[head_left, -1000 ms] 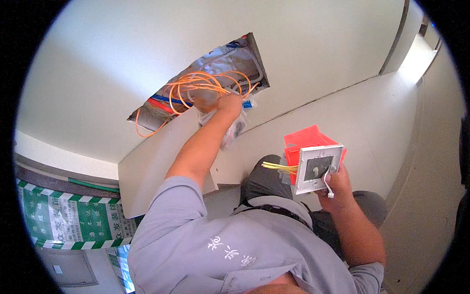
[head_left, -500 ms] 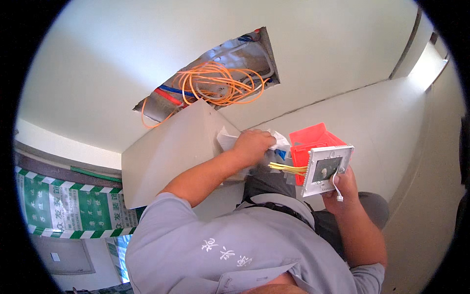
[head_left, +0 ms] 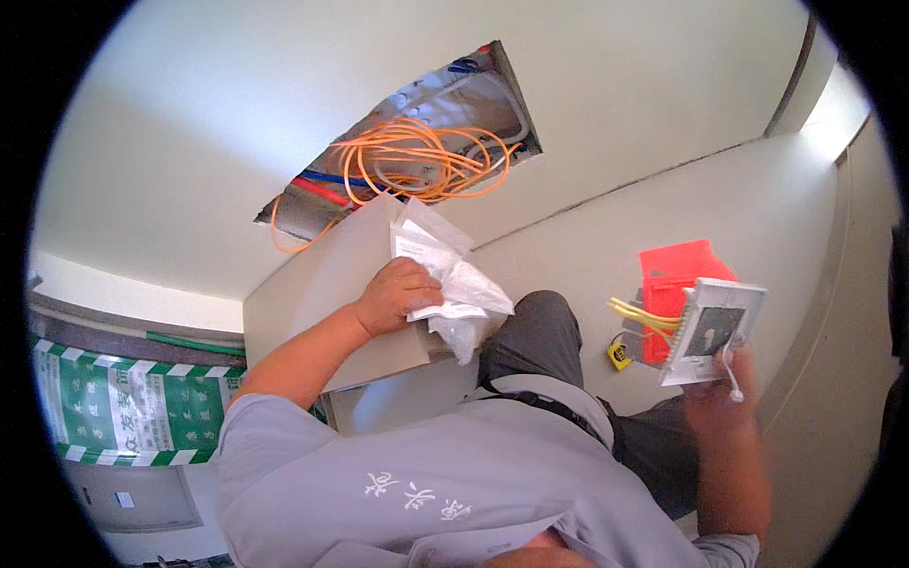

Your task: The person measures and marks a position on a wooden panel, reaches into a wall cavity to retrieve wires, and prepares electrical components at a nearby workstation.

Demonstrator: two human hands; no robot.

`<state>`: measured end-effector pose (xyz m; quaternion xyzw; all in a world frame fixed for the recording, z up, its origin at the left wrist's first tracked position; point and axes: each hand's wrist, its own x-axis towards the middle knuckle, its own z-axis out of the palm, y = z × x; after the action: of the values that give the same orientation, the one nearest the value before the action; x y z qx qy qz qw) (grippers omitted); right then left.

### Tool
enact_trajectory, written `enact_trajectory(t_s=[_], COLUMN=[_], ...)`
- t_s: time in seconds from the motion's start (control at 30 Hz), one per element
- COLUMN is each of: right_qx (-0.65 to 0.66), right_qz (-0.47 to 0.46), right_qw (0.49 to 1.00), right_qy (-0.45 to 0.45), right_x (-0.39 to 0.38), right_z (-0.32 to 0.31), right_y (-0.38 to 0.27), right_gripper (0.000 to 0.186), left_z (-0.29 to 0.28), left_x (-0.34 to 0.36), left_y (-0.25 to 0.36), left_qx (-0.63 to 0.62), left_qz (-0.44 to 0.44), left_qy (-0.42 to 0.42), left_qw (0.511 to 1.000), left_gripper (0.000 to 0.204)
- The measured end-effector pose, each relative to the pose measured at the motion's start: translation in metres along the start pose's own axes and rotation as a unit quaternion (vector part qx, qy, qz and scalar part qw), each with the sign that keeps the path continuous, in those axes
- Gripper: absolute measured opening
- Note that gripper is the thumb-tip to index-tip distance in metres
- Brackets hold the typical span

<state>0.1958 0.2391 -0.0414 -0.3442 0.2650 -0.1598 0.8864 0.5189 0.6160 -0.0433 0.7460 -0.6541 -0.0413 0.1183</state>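
My left hand [head_left: 400,295] is closed on a crumpled bundle of white paper and clear plastic packaging [head_left: 469,284], beside the pale box-like surface. Out to the right, my right hand [head_left: 721,398] grips the lower edge of a square white wall panel [head_left: 689,352]. The panel's back carries a dark rectangular area [head_left: 717,329] and a short white lead with a plug [head_left: 736,390]. Several yellow wires [head_left: 646,314] stick out on its left side. Directly behind the panel is a red plastic piece [head_left: 674,260]; how the two join is hidden.
Ahead, a ragged opening [head_left: 525,142] in the pale surface holds a coil of orange cable [head_left: 417,156] and red and blue conduits. The box-like pale block [head_left: 322,308] stands at left. A small yellow object [head_left: 618,356] lies near the panel. Green-and-white sheeting [head_left: 137,402] hangs at far left.
My left hand has moved left with the packaging, away from the panel. My right hand has carried the panel, wires and red piece to the right. The yellow object now shows.
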Motion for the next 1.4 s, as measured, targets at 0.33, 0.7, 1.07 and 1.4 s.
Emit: enact_trajectory(t_s=[0.33, 0.7, 1.07, 1.4], right_qx=[0.001, 0.101, 0.134, 0.186], right_qz=[-0.049, -0.006, 0.074, 0.107], right_qw=[0.997, 0.994, 0.974, 0.931], right_qy=[0.058, 0.040, 0.168, 0.297], right_x=[0.013, 0.086, 0.041, -0.120], right_z=[-0.062, -0.121, -0.058, 0.076], right_y=[-0.012, -0.024, 0.003, 0.005], right_gripper=[0.077, 0.056, 0.080, 0.060], left_z=[0.007, 0.000, 0.015, 0.033], left_x=[0.004, 0.022, 0.013, -0.004], left_y=[-0.013, -0.010, -0.013, -0.024], left_qx=[-0.068, -0.065, -0.032, -0.036], left_qz=[-0.091, -0.099, -0.106, -0.091], left_qy=[-0.096, -0.137, -0.171, -0.169], left_qw=[0.989, 0.983, 0.979, 0.981], left_gripper=[0.039, 0.034, 0.028, 0.026])
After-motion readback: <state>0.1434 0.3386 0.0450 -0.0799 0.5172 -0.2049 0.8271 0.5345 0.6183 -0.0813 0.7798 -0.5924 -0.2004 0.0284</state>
